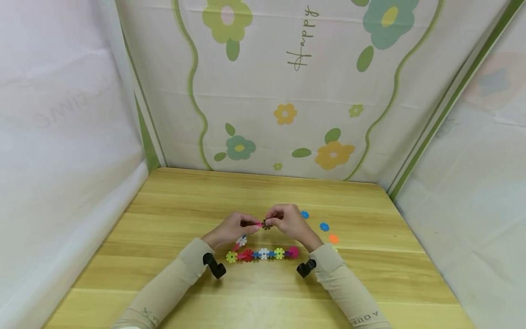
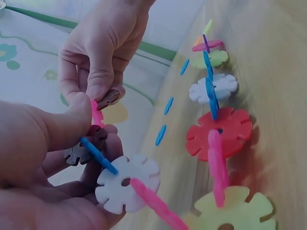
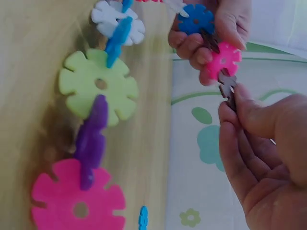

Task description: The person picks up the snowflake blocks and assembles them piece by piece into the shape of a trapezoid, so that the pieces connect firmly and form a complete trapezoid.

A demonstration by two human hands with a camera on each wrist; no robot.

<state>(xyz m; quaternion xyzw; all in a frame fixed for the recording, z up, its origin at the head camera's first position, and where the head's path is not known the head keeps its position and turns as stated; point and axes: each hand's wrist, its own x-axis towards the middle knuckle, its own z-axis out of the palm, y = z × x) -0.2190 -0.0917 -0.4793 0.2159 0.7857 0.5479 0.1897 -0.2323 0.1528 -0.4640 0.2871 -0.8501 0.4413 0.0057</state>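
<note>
Notched plastic snowflake discs are slotted together into a bent chain. My left hand (image 1: 232,228) grips the raised end of the chain, its thumb and fingers around a pink disc (image 3: 223,59) and a dark brown one behind it. Opposite, my right hand (image 1: 289,222) pinches another brown disc (image 3: 227,86), whose edge meets the pink disc. Below the left hand hang a blue disc (image 3: 195,18) and a white disc (image 2: 127,184). From there the chain runs along the table through a yellow-green disc (image 1: 232,257), a red disc (image 1: 248,255) and others to a magenta disc (image 3: 79,196) at its end.
Loose discs lie to the right of my right hand: two blue ones (image 1: 324,226), an orange one (image 1: 334,238) and a yellow-green one partly hidden by the sleeve. The wooden table (image 1: 185,192) ends at a flower-printed cloth wall (image 1: 255,91). Cloth also hangs on both sides.
</note>
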